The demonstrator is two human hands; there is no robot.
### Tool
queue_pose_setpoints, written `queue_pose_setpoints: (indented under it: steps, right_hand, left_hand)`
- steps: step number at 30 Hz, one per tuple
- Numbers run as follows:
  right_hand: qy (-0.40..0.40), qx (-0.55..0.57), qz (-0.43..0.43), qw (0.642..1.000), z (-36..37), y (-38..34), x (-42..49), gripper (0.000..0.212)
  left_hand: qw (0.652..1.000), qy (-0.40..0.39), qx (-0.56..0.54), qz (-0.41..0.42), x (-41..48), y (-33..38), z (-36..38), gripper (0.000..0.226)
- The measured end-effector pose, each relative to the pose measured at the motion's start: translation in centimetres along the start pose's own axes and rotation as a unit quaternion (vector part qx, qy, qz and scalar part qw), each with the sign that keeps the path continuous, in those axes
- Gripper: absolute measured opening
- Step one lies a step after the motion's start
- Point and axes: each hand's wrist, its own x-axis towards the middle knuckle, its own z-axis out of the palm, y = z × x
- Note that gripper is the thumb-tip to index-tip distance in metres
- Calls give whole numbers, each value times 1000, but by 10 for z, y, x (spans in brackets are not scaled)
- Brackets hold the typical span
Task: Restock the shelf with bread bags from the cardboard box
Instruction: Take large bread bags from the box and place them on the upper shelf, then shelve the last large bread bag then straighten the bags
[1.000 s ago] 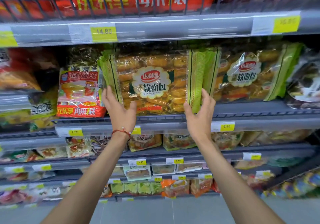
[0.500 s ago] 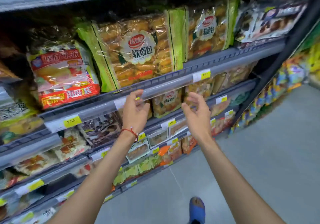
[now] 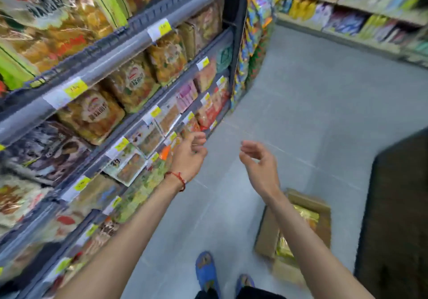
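Far left of the cardboard box (image 3: pixel 268 231) on the floor: shelf (image 3: pixel 139 32) rows packed with bags. Holding nothing: left hand (image 3: pixel 190 157) loosely curled, up-left of the box; right hand (image 3: pixel 259 163) slack, half-spread, directly above it and nearer. Bread bags (image 3: pixel 305 216) inside the box, long axis unclear, blurred and partly hidden under the right forearm.

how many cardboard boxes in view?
1. The cardboard box sits open on the floor at lower right, gold bread bags inside, partly covered by the right forearm. No other shows.
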Motion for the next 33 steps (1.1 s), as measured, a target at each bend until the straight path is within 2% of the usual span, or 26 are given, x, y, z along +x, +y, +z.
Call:
queue_pose_setpoints:
  steps: [8,13,17,24,33]
  right_hand:
    - [70,14,106,992,-140,85,-95,26]
    - [92,3,143,985,-241,136,-144,26]
    - [74,-11,176,981,-309,174,-170,25]
    - [39,-29,226,973,-371,216,-173,24]
    - [-37,-116,267,956,-391,293,-124,26]
  left_hand:
    - [989,-144,24,-27,-82,-2,148,33]
    - [979,-192,26,-58,-151,4,249,30]
    - [974,-210,18,-83,-198,6,313,28]
    - [966,-208,17,-154,-229,-5,377,30]
    - [942,-221,42,-247,-202,-59,456,27]
